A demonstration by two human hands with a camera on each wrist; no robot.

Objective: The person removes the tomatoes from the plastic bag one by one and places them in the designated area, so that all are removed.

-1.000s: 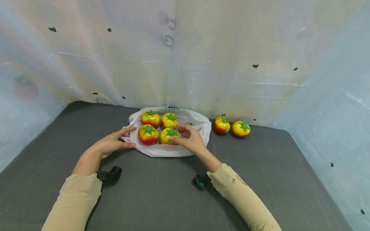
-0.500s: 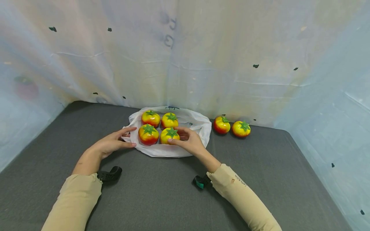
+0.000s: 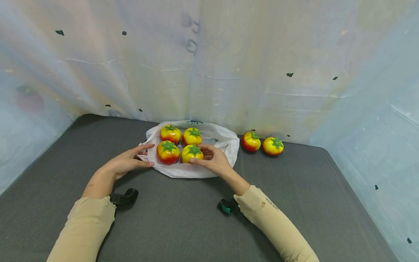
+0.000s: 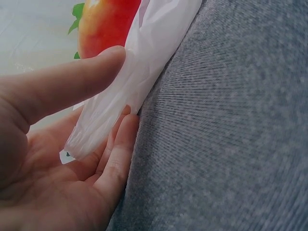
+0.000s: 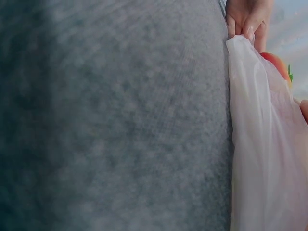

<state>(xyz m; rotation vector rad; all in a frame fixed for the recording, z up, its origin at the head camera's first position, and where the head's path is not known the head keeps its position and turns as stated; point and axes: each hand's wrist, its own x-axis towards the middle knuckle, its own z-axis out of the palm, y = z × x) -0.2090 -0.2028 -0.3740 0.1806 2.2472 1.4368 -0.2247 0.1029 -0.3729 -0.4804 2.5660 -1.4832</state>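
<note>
A white plastic bag (image 3: 188,171) lies with its mouth spread, holding several glossy yellow-and-red tomatoes with green star-shaped tops. My right hand (image 3: 216,159) grips the front right tomato (image 3: 189,154), thumb at its front and fingers at its far right side. Beside it in the bag are the front left tomato (image 3: 168,153), the back left one and the back right tomato (image 3: 192,137). At the bag's left end is my left hand (image 3: 126,162); in the left wrist view, the bag's gathered end (image 4: 103,113) lies between its thumb and loosely extended fingers.
Two more tomatoes stand outside the bag to its right, the nearer tomato (image 3: 251,142) and the farther tomato (image 3: 273,146). A grey cloth-covered table (image 3: 183,222) lies beneath. Behind it hangs a pale plastic sheet (image 3: 229,65), with more sheeting at both sides.
My right hand has come slightly forward and closed around the front right tomato, its thumb moving left across the front. The left hand and bag have hardly moved.
</note>
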